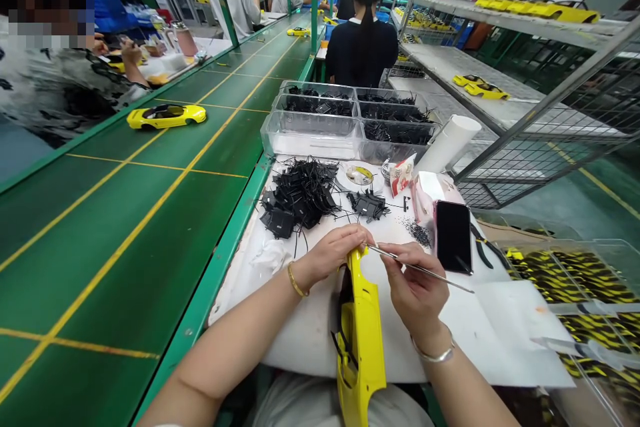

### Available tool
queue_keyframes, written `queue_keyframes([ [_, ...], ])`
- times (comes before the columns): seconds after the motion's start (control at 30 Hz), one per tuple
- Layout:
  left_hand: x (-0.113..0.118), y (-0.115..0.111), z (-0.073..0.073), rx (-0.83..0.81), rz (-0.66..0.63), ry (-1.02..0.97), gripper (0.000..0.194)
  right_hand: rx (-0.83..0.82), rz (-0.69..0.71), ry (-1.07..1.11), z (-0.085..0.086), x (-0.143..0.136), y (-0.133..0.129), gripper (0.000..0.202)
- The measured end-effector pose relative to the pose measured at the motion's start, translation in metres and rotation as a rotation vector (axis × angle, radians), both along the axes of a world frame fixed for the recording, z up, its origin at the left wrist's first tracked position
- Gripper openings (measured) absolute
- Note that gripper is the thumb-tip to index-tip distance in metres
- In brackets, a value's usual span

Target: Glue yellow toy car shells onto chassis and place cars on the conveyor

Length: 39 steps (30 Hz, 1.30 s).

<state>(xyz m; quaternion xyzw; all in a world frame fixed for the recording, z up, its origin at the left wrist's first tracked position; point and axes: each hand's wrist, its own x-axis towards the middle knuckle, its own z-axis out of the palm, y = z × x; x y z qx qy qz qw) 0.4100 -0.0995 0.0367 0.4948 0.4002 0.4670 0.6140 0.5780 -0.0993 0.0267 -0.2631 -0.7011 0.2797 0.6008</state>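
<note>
Work centres on the far tip of the car (369, 340), a yellow body tilted with its open cabin to the left, its near end reaching past the edge of the table (310, 330) and over the lap (300, 403). The left hand (336, 250) is closed on that far tip, fingers bunched over it. The right hand (419, 287) pinches a thin metal tool (457, 285) much like a pen, the shaft slanting across to the same tip. So the hands are near each other, each with its own grip; whether their fingertips touch is too fine to tell.

Step in hand, as I judge it: some small detail at the car's end is being set or pressed with the tool (the exact spot is hidden by the fingers, so I cannot say what). The next move seems to call for a steady left hold and small, light pushes from the right, with the tool's point clear of the yellow finish.

Past the left hand lie heaped black parts (300, 200), a smaller cluster (369, 205) to their right, and tiny bits (417, 233) beside the phone (453, 237). A second car (167, 118) sits on the belt (150, 233).
</note>
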Motion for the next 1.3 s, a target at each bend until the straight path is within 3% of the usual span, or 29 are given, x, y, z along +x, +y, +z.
queue_keyframes([
  [0.7,-0.0002,-0.0006,-0.0034,0.042,-0.011,-0.017,0.04,-0.127,0.062,0.107,0.0046,-0.0024,0.0008,0.026],
  [1.13,0.0009,-0.0008,-0.0023,0.045,-0.008,-0.037,0.042,-0.15,0.109,0.131,-0.0027,-0.002,0.0012,0.029],
  [1.3,-0.0009,-0.0006,-0.005,0.051,-0.01,-0.003,0.038,-0.126,0.075,0.14,0.0053,-0.0024,-0.0002,0.026],
])
